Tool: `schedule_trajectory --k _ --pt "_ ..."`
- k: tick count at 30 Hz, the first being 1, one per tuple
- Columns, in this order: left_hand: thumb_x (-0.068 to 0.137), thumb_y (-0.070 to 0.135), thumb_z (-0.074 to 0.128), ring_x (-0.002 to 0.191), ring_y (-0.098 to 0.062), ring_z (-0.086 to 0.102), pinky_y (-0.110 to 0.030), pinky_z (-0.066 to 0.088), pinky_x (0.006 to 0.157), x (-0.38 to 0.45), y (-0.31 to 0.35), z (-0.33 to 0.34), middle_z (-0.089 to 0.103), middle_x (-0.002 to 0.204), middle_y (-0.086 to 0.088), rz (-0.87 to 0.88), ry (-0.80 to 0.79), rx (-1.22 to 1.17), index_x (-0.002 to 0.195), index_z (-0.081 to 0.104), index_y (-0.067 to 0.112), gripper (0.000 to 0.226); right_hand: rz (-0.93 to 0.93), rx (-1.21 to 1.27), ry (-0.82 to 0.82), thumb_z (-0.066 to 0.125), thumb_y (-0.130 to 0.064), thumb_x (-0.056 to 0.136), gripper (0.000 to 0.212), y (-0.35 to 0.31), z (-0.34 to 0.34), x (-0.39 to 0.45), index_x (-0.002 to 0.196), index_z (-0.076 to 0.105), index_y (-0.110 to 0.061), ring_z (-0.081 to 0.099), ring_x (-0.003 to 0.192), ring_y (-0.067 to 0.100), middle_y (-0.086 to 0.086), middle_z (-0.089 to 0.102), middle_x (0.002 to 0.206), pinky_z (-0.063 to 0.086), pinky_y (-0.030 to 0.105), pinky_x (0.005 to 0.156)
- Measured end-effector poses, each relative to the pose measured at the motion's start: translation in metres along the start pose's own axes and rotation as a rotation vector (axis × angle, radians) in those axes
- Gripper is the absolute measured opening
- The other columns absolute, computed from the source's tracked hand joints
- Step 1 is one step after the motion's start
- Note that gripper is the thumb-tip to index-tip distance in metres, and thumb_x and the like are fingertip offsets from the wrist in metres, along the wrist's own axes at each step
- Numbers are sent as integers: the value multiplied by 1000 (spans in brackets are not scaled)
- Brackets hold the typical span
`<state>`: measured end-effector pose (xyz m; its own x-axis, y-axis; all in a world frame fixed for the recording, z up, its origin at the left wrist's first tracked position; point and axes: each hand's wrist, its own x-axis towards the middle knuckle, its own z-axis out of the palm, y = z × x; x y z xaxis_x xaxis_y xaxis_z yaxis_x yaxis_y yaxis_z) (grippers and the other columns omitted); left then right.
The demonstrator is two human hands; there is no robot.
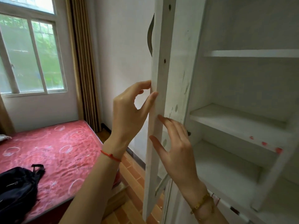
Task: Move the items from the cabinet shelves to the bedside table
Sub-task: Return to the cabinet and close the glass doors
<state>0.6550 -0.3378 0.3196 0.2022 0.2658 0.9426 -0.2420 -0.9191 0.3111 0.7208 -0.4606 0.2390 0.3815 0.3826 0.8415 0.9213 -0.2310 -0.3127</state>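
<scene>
A white cabinet stands at the right with its door (159, 75) swung open and seen edge-on. My left hand (127, 113) pinches the door's edge, index fingertip on the outer face and thumb on the narrow edge. Just below it, my right hand (176, 151) has straight fingers touching the door's inner side, thumb by the edge. The cabinet shelves (226, 117) show bare white boards with no items on them. No bedside table is in view.
A dark curved handle (150, 34) sits on the door's outer face. A bed with a red patterned cover (56, 147) lies at the left, a black bag (16, 188) on it. Behind are a window (29, 54) and a brown curtain (82, 62). Tiled floor runs between bed and cabinet.
</scene>
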Motion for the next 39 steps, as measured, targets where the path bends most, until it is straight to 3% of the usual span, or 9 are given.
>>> schedule_trajectory --k 4,7,9,11,15,20,25,33,39 --pt "88 21 73 97 -7 67 -15 50 90 -9 26 19 72 111 2 78 17 -73 113 70 6 29 47 3 46 57 -48 90 57 6 -34 -15 133 53 -12 54 123 16 2 60 130 50 37 100" --pt "85 20 77 100 -2 64 -11 46 92 -13 43 38 71 111 1 148 6 -138 114 70 6 33 82 -40 76 58 -50 89 58 15 -59 -24 133 53 -12 54 120 12 1 60 128 45 23 102" --pt "85 20 77 106 -7 65 -16 48 95 -15 53 54 71 114 -2 190 -32 -182 117 69 5 36 113 -82 106 60 -47 88 57 23 -77 -30 132 52 -12 51 119 7 0 60 126 35 8 102" --pt "87 20 76 112 -11 65 -23 51 97 -17 65 72 69 118 -4 227 -82 -243 120 68 5 37 156 -127 134 61 -45 87 57 34 -93 -37 131 51 -12 51 118 8 1 59 126 33 6 102" --pt "89 18 74 118 -16 61 -31 51 99 -19 88 114 64 126 -7 276 -198 -350 128 62 5 43 234 -232 182 63 -41 87 57 62 -126 -46 133 48 -13 52 120 12 1 57 127 34 14 106" --pt "89 16 71 127 -14 52 -24 45 106 -26 118 174 54 137 -4 272 -290 -358 138 53 10 53 308 -335 224 64 -37 89 52 110 -166 -45 133 49 -14 50 118 12 -3 56 126 43 30 100" --pt "88 12 70 139 -17 40 -27 45 106 -32 141 231 37 152 -5 223 -376 -343 147 39 10 67 335 -552 229 64 -38 90 55 159 -196 -39 137 48 -12 45 120 13 1 55 130 40 25 102" --pt "89 7 67 135 -19 45 -38 57 86 -37 156 294 32 155 -2 180 -336 -344 150 35 14 69 172 -855 275 64 -40 91 64 219 -217 -29 139 47 -3 48 124 27 10 54 134 42 41 106" --pt "88 10 68 136 -17 42 -35 56 91 -34 157 325 34 154 -3 202 -303 -313 149 36 13 69 176 -946 293 61 -45 91 67 247 -223 -20 140 45 -3 44 130 29 11 51 137 38 42 109"
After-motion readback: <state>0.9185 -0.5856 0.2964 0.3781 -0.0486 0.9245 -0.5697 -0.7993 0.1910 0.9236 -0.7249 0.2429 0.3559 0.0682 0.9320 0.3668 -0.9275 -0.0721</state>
